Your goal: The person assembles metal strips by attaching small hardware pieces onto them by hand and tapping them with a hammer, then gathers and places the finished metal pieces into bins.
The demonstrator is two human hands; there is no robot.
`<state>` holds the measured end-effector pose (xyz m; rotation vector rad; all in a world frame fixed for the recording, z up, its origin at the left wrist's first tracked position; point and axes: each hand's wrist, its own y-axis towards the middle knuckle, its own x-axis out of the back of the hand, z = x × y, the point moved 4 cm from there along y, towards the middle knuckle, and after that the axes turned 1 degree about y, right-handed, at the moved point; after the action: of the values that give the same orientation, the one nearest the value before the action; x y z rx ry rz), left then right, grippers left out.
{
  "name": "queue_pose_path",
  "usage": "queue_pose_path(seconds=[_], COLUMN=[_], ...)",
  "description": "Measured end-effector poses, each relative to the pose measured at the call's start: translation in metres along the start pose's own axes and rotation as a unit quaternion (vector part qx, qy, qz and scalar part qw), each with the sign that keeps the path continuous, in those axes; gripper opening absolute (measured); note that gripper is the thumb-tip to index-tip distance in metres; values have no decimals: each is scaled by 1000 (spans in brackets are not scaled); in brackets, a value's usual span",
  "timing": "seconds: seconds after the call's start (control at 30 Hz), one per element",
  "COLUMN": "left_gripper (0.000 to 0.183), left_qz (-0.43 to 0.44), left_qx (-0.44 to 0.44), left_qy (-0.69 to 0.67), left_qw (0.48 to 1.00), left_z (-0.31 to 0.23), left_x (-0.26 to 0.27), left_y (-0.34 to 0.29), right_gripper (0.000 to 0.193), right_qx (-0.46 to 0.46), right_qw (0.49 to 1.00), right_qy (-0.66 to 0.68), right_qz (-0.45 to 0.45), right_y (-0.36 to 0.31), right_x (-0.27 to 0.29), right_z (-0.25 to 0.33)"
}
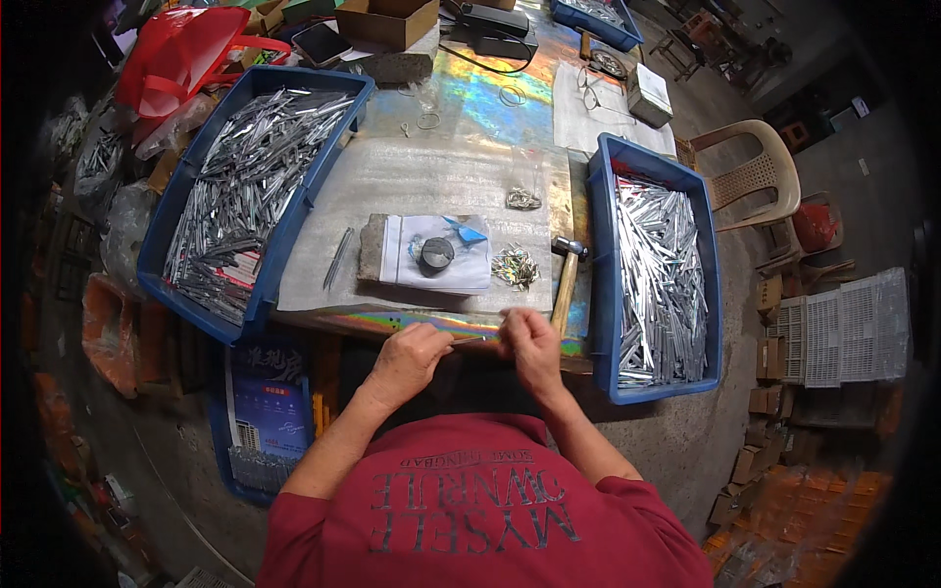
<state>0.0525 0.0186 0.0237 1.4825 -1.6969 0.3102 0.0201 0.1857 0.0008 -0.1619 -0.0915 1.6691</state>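
My left hand (407, 355) is closed, pinching a thin metal strip (470, 340) in front of the table's near edge. Close by on the right, my right hand (530, 345) has its fingers curled together and slightly blurred; what they hold, if anything, is hidden. Beyond the hands a stone-like block (371, 250) carries white paper, and on it stands a short dark metal cylinder (436, 255) beside a scrap of blue paper (465, 231). Small shiny metal pieces (516, 267) lie heaped right of the block. A few slim metal strips (339, 258) rest to its left.
Blue bins full of metal strips flank the work spot, a left bin (323, 181) and a right bin (605, 265). A wooden-handled hammer (566, 289) lies beside the right bin. Farther back are eyeglasses (592, 95), a cardboard box (387, 22) and a red bag (176, 59). A plastic chair (755, 171) stands right.
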Motion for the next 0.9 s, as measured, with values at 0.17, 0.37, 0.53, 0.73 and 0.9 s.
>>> queue_pose_path(seconds=[0.17,0.37,0.53,0.73,0.9], left_gripper=[13,15,13,12,12], left_qz=[-4,-5,-12,-26,-24], left_qx=[86,161,169,213,230], left_qy=[-138,-230,-235,-326,-355], left_qw=[987,960,957,921,906], left_z=[5,12,13,19,20], left_x=[7,7,7,3,2], left_y=[-3,-10,-15,-20,-19], right_gripper=[6,5,1,3,7], right_qx=[260,286,262,274,251], right_qw=[883,774,735,788,852], right_qy=[-384,-564,-625,-551,-457], right_qz=[-73,-33,-15,-25,-38], right_y=[46,63,66,62,57], right_x=[14,7,0,9,18], right_z=[22,-4,-2,5,12])
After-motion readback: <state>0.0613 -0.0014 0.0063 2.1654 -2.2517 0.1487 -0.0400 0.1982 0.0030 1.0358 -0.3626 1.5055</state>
